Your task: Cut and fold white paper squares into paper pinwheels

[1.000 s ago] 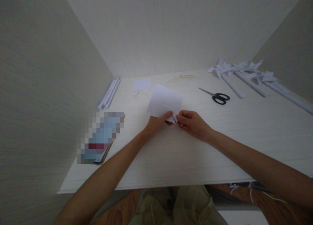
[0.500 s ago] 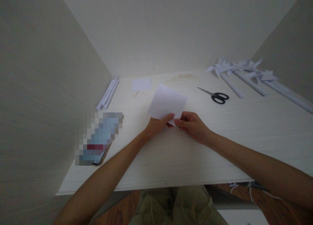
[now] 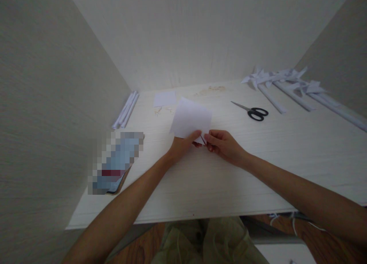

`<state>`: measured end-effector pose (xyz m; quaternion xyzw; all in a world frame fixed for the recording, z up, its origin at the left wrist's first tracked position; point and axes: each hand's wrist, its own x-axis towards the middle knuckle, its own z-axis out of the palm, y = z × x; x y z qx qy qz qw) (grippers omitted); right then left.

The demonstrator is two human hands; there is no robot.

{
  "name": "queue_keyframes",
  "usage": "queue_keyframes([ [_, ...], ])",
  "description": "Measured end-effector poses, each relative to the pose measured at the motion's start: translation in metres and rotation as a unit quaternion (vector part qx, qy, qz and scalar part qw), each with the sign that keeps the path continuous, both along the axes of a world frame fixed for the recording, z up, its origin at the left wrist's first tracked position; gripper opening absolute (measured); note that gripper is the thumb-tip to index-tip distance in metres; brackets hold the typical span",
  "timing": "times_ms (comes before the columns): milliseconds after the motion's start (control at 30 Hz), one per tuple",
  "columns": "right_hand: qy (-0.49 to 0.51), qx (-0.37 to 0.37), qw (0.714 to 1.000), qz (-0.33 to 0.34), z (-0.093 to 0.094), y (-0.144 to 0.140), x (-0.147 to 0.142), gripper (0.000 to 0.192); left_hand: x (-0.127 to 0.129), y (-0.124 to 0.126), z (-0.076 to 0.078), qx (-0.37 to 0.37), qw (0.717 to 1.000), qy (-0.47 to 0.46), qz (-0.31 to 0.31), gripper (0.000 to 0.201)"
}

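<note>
From over the person's shoulder, both bare hands meet above the middle of the tabletop [image 3: 258, 168], slightly toward its left half. The left hand [image 3: 182, 145] has thumb and fingers pinched together on the near edge of a white sheet [image 3: 191, 118], holding it tilted up off the tabletop so its far edge leans away toward the back wall. The right hand [image 3: 222, 143] is touching that same near corner, fingertips closed on a thin dark sliver [image 3: 202, 139] that stands between the two thumbs; whether it is a pin, a stick or only a shadowed fold I cannot tell. To my eye the work in hand is a fine one at the sheet's corner, fixing or creasing it, and the following move would call for a steady pinch from the left while the right works the corner without tearing it. Black scissors [image 3: 254, 111] lie closed toward the back right, well apart from the hands. Beyond them, along the right edge, lie paper pinwheels [image 3: 282, 84] on long rolled sticks. At the back left corner lie rolled tubes [image 3: 126, 109], with a small paper square [image 3: 164, 98] just beside them. A blurred phone [image 3: 116, 162] sits at the left edge, near the front.
</note>
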<state>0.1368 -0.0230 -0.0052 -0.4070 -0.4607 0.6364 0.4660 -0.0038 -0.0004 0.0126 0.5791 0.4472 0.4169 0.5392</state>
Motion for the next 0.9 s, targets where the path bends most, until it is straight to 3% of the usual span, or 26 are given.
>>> queue_keyframes([
  [333, 0.0, 0.031, 1.0, 0.002, -0.001, -0.002, 0.002, 0.03, 0.001, 0.002, -0.001, -0.009, 0.999, -0.022, -0.025, 0.021],
  [633, 0.006, -0.011, 0.999, -0.048, 0.001, -0.001, -0.001, 0.03, -0.006, 0.022, -0.009, -0.067, 0.969, -0.23, 0.06, 0.024],
  [900, 0.007, -0.008, 0.999, -0.049, -0.002, -0.001, 0.0, 0.029, -0.011, 0.025, -0.01, -0.065, 0.964, -0.235, 0.106, 0.022],
])
